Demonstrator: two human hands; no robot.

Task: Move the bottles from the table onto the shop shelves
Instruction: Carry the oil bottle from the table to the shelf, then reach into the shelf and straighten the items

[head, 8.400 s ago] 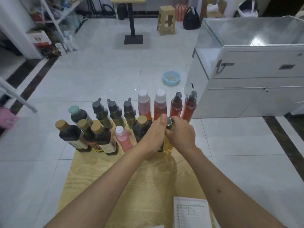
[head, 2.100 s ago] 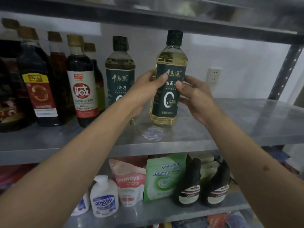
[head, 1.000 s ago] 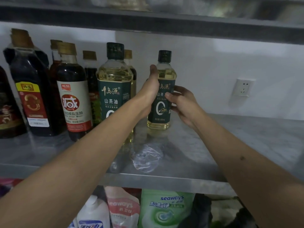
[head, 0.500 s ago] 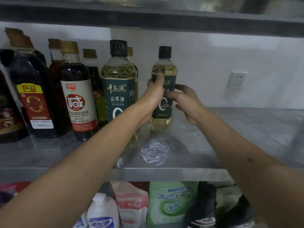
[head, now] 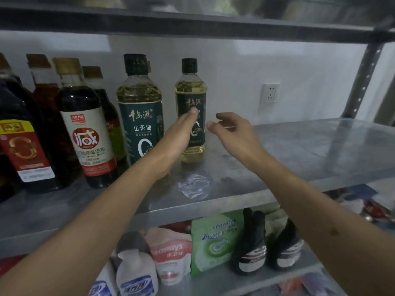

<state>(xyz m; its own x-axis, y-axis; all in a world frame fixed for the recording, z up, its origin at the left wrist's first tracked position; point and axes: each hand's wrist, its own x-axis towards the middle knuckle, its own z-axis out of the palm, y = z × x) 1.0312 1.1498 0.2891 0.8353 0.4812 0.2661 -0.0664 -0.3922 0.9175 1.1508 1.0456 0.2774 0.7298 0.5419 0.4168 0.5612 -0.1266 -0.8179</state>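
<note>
Half a second ago both your hands were wrapped around the small oil bottle (head: 190, 107); now they have come off it. Your right hand (head: 232, 133) has drawn back to the right and hangs in the air with its fingers loosely spread, gripping nothing and clear of the bottle. Your left hand (head: 181, 133) lies with its fingers straight along the front of the label; it seems to brush the bottle at the fingertips, though the picture does not settle whether it truly touches. The bottle stands upright on the metal shelf (head: 299, 159), just right of the larger oil bottle (head: 140, 107) with the same dark green label, and set a little further back than it was two seconds ago, when you held it near the shelf's front edge. To the left stand the soy sauce bottle (head: 85, 129) with the red and white label and other dark bottles. A patch of crumpled clear film (head: 193, 185) lies on the shelf in front of the small bottle. So this one bottle looks placed, and the step seems finished bar withdrawing your arms. The table is out of view here, so you cannot count what remains, but some eight seconds ago it held well over a dozen bottles, so most of the job likely lies ahead.
</note>
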